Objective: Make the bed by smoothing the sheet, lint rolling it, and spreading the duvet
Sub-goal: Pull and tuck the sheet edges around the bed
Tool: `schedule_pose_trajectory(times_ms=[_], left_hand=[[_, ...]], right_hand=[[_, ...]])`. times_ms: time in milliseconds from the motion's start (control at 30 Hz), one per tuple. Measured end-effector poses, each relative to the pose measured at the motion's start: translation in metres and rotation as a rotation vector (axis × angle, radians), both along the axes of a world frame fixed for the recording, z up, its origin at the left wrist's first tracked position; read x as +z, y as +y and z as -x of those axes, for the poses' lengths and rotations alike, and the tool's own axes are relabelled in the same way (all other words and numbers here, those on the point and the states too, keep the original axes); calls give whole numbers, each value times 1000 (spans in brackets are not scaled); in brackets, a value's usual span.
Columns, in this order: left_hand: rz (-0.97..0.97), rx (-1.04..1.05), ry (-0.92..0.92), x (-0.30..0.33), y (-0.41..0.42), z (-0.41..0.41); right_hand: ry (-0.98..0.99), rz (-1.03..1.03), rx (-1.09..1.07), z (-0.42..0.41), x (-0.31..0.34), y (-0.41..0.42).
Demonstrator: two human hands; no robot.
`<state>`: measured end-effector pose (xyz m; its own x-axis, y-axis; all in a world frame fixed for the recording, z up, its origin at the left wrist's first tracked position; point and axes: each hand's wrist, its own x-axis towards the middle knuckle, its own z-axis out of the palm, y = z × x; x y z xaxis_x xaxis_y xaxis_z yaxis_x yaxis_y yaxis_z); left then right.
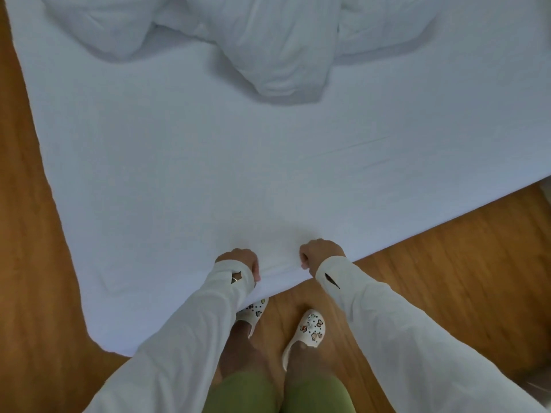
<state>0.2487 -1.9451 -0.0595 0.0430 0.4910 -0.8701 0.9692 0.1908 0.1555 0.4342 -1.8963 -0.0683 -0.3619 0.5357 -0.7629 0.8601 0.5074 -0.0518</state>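
I see the duvet [268,46] bunched at the sheet's [208,174] far edge, both hands at its near edge.

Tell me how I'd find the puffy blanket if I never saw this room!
Start at the big white bed sheet that fills most of the view above the wooden floor. Look to its far end, away from the two hands at the near edge. The duvet is the crumpled, puffy white heap there, lumpy where the sheet lies flat.

White sheet [238,174] lies flat; duvet [268,49] bunched beyond
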Motion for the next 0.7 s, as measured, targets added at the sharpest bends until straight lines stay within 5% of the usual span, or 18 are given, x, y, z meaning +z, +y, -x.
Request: schedule_pose_trajectory(times_ms=[233,467,567,700], left_hand=[[41,-24,103,-13,-13,-14],[-18,24,276,-13,-12,-50],[-314,95,274,-15,-31,-85],[-673,21,11,-29,-26,-143]], right_hand=[[-44,43,45,-1,-26,-13],[385,17,173,-47,-30,-1],[591,-213,238,-106,-37,14],[491,-305,236,-173,-34,53]])
